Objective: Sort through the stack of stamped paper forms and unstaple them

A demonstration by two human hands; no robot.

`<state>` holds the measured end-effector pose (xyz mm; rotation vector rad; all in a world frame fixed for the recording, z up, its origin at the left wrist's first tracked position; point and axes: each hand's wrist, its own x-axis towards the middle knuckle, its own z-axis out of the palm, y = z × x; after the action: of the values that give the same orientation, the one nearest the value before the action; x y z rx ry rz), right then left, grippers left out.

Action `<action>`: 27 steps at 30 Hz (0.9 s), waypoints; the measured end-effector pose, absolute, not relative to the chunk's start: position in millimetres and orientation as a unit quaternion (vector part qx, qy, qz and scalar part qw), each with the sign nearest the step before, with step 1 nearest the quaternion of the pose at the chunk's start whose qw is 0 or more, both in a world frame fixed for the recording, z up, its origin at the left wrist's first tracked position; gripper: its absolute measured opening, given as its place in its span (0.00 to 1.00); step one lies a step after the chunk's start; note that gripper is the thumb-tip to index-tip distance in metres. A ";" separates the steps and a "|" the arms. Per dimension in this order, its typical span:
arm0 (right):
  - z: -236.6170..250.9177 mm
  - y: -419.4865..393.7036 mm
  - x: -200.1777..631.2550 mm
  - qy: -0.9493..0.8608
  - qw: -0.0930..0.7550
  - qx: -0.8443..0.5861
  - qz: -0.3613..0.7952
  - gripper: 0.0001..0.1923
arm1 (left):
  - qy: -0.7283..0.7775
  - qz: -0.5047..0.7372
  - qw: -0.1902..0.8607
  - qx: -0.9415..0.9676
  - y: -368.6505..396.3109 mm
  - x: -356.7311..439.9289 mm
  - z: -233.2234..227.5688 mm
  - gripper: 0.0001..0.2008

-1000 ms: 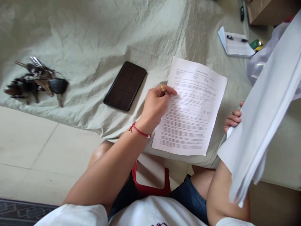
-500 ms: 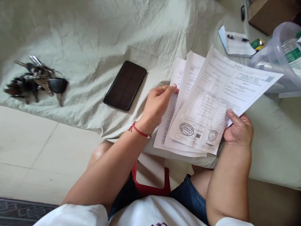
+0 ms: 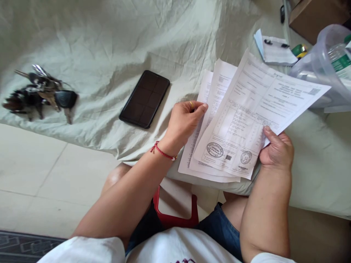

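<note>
Several printed paper sheets (image 3: 236, 117) are fanned out above the cloth, overlapping one another. The top sheet carries two round stamps near its lower edge and a table of text. My right hand (image 3: 276, 148) grips the right edge of the sheets, its thumb lying on the top one. At the left side, my left hand (image 3: 185, 118) is closed in a pinch at the edge of the lower sheets, its fingertips partly hidden. A black phone (image 3: 145, 99) lies face up just left of my left hand.
A bunch of keys (image 3: 41, 93) rests on the wrinkled pale green cloth (image 3: 109, 44). At right are a notepad (image 3: 278, 53), a tape measure (image 3: 299, 51), a clear plastic tub (image 3: 323, 62) with a bottle, and a cardboard box (image 3: 318, 18). Below shows a red stool (image 3: 194, 212).
Both hands and the sheets have barely shifted. The left thumb and fingers have moved slightly down along the edge of the sheets, and the top sheet has tilted a little.
</note>
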<state>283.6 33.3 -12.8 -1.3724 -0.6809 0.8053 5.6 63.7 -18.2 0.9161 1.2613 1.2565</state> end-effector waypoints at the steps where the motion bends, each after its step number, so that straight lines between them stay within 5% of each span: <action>1: -12.6 33.2 283.2 -0.301 0.647 -0.605 0.353 0.18 | 0.534 0.524 0.538 0.388 64.1 5.5 -18.0 0.07; 9: -15.3 34.0 286.9 -0.309 0.640 -0.603 0.362 0.14 | 0.543 0.530 0.536 0.371 66.3 3.3 -12.6 0.13; 17: -22.6 37.8 294.4 -0.293 0.634 -0.622 0.354 0.21 | 0.512 0.561 0.546 0.354 66.6 5.1 -8.7 0.14; 27: -17.7 41.1 293.3 -0.267 0.681 -0.623 0.279 0.13 | 0.534 0.554 0.514 0.379 67.2 4.5 -11.3 0.15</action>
<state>293.3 41.1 -17.7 -1.3975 -0.6002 0.6251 4.5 67.2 -11.3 0.9113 1.2843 1.3304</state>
